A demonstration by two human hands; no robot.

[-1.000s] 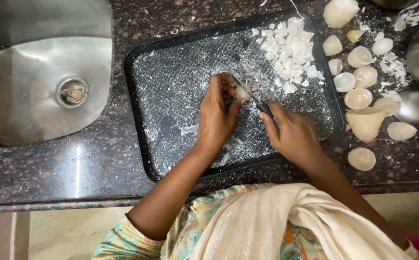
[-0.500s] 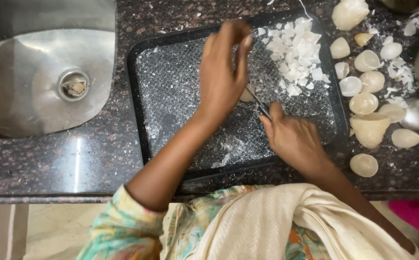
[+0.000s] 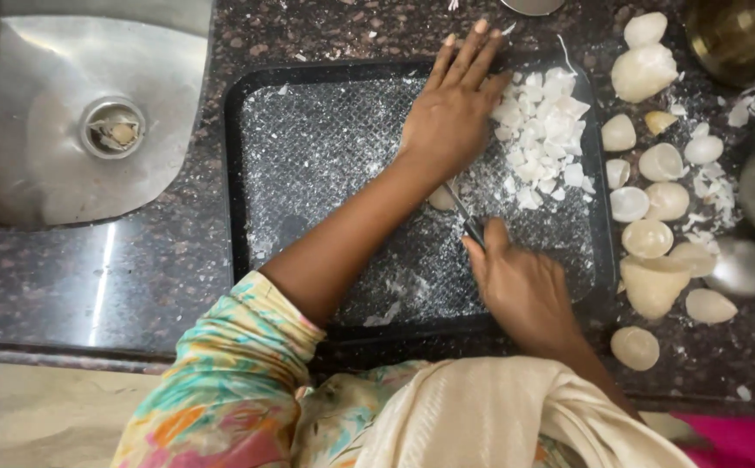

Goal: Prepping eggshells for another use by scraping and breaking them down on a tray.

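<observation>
Left hand [image 3: 451, 113] lies flat, fingers spread, against chopped white coconut pieces [image 3: 544, 139] on a black tray [image 3: 325, 156] — right hand [image 3: 525, 290] grips a knife [image 3: 462, 212].

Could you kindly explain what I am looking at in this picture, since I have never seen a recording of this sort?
There is no machine here: a person wears a camera on the head, so the single view looks straight down at that person's own two bare hands. They work at a dark speckled stone counter with a steel sink on one side. A black rectangular tray lies in the middle. The left hand rests flat, fingers spread, beside a heap of small white chopped pieces. The right hand grips a small knife with a dark handle, its blade over a pale piece partly hidden under the left hand. Beside the tray lie several pale rounded cup-shaped pieces.
</observation>
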